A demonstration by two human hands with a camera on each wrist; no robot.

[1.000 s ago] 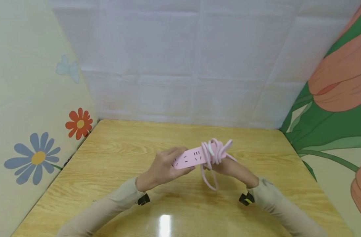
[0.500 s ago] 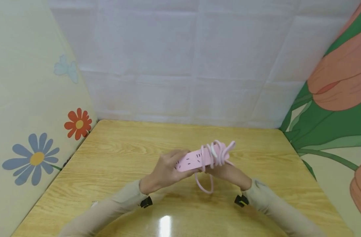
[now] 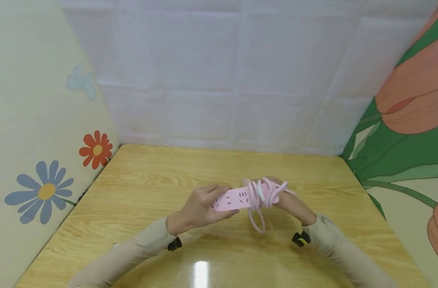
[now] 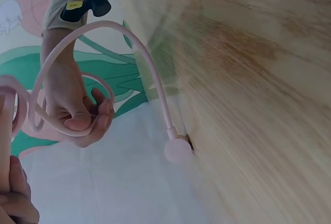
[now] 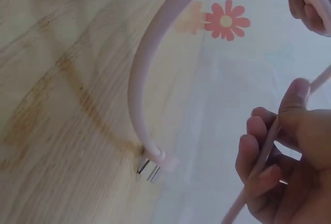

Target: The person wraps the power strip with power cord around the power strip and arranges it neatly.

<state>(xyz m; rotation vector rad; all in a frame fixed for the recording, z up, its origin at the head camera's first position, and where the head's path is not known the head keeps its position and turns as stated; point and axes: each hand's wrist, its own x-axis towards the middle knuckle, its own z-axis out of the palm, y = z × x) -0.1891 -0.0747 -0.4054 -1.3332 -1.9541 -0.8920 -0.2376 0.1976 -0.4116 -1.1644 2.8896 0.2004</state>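
Note:
My left hand (image 3: 199,206) grips the left end of a pink power strip (image 3: 227,201), raised above the table and tilted. Several turns of its pink cord (image 3: 254,196) wrap the strip's right half. Behind that end is my right hand (image 3: 294,205), partly hidden by strip and cord in the head view. In the right wrist view, the right hand (image 5: 305,151) holds a stretch of cord (image 5: 266,149) between thumb and curled fingers. From a loose length hangs the plug (image 4: 178,150), low by the tabletop; its metal prongs (image 5: 150,171) show in the right wrist view.
The wooden table (image 3: 161,168) reaches back to a white sheet (image 3: 190,80). Flower-patterned panels (image 3: 35,120) stand at both sides. A small pale item (image 3: 115,245), too small to identify, lies beside the left sleeve.
My right hand dips toward the near underside of the strip, then moves round to its far side. The hanging cord loop swings left and then back right. The left hand keeps its grip.

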